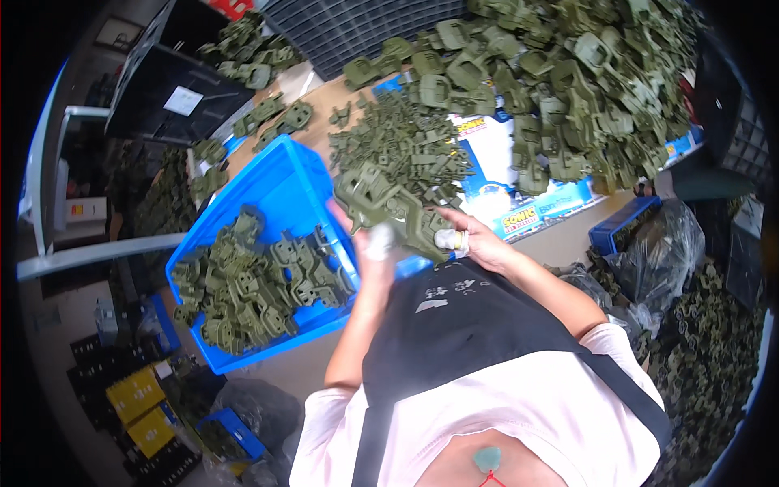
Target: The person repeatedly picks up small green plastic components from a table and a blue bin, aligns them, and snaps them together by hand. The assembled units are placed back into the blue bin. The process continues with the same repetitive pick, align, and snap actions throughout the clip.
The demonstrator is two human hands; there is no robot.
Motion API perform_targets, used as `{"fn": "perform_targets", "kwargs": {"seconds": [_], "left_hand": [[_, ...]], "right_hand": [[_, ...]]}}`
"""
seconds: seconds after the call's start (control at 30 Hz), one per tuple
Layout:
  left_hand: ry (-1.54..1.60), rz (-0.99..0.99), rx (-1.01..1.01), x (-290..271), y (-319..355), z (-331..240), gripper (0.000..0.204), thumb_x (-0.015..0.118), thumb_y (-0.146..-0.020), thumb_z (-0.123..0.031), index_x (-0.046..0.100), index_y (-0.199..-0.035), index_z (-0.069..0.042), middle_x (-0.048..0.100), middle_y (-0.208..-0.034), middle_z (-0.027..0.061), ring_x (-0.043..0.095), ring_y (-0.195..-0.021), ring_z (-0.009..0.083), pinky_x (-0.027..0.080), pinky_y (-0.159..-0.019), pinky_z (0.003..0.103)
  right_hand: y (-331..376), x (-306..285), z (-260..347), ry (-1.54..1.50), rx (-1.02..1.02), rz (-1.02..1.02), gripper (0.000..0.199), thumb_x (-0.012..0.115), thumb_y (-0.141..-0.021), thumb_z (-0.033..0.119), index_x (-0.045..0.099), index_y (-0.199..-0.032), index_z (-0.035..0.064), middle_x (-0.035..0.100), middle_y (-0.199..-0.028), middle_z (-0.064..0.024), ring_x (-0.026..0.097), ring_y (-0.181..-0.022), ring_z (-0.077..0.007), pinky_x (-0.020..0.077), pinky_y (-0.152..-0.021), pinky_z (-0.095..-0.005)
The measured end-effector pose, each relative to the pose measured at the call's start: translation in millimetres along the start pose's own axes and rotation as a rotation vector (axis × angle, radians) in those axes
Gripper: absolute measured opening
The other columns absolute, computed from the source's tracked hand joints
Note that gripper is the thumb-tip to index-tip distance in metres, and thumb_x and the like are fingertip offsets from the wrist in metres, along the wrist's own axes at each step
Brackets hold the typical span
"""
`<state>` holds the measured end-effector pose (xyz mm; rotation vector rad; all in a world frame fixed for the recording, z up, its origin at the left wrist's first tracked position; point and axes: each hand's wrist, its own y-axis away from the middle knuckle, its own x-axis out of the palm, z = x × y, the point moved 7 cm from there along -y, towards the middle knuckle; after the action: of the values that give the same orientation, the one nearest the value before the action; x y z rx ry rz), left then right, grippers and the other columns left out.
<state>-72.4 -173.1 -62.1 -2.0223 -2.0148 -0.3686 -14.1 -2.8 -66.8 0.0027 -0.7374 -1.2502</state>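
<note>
Between my two hands is an olive-green plastic toy vehicle body (381,199), held just in front of my black apron. My left hand (375,253) grips its left side; the thumb wears a white wrap and is slightly blurred. On the other side, my right hand (485,245) has its fingers closed on the lower right end, its thumb also wrapped in white. Past the held body lies a heap of small green parts (398,142). To my left, a blue bin (284,174) contains several green vehicle bodies (247,284).
A large pile of green shells (584,89) covers the table's right side, over printed cardboard (491,158). Black crates (349,32) stand at the back. Clear plastic bags (661,252) and more green parts (698,365) lie at right; yellow boxes (142,398) sit lower left.
</note>
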Motion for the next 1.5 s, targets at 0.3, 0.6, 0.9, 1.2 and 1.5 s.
{"fn": "perform_targets", "kwargs": {"seconds": [0.3,0.6,0.9,1.2,1.5], "left_hand": [[-1.287,1.262,0.067,114,34,-23,0.076,0.063,-0.067,-0.009,0.030,-0.136,-0.008,0.055,-0.112,0.0183,0.047,-0.114,0.0332,0.018,-0.107,0.049],[-1.113,1.321,-0.098,102,50,4,0.080,0.059,-0.064,-0.003,0.030,-0.138,-0.016,0.051,-0.108,0.0161,0.045,-0.110,0.0345,0.020,-0.106,0.044],[-1.105,0.970,0.010,79,2,-77,0.104,0.080,-0.060,-0.030,0.019,-0.141,-0.008,0.031,-0.139,0.0180,0.030,-0.129,0.0307,0.020,-0.106,0.040],[-0.501,0.638,-0.455,54,48,-22,0.073,0.069,-0.072,-0.003,0.031,-0.135,0.000,0.043,-0.131,0.0155,0.044,-0.119,0.0235,0.033,-0.101,0.035],[-0.716,0.880,-0.003,64,50,-6,0.083,0.077,-0.061,-0.018,0.037,-0.131,0.004,0.047,-0.125,0.0169,0.048,-0.113,0.0249,0.038,-0.095,0.034]], "right_hand": [[47,-10,48,1.182,-0.097,-0.013,0.062,0.054,-0.070,0.003,0.036,-0.130,-0.0017,0.053,-0.106,-0.0247,0.052,-0.101,-0.0391,0.0420,-0.086,-0.0429],[55,-16,19,1.108,-0.016,0.043,0.054,0.058,-0.075,0.013,0.043,-0.125,-0.0025,0.051,-0.115,-0.0239,0.050,-0.106,-0.0385,0.0396,-0.091,-0.0398],[61,-35,27,0.833,-0.063,0.032,0.059,0.063,-0.079,0.018,0.040,-0.132,0.0044,0.047,-0.127,-0.0183,0.045,-0.118,-0.0298,0.0337,-0.099,-0.0374],[66,10,83,1.010,-0.685,-0.111,0.072,0.066,-0.070,0.037,0.039,-0.128,0.0029,0.045,-0.121,-0.0216,0.046,-0.105,-0.0347,0.0374,-0.089,-0.0430],[62,23,52,1.138,-0.437,0.149,0.071,0.061,-0.071,0.013,0.030,-0.135,0.0055,0.050,-0.110,-0.0267,0.047,-0.106,-0.0406,0.0383,-0.091,-0.0436]]}}
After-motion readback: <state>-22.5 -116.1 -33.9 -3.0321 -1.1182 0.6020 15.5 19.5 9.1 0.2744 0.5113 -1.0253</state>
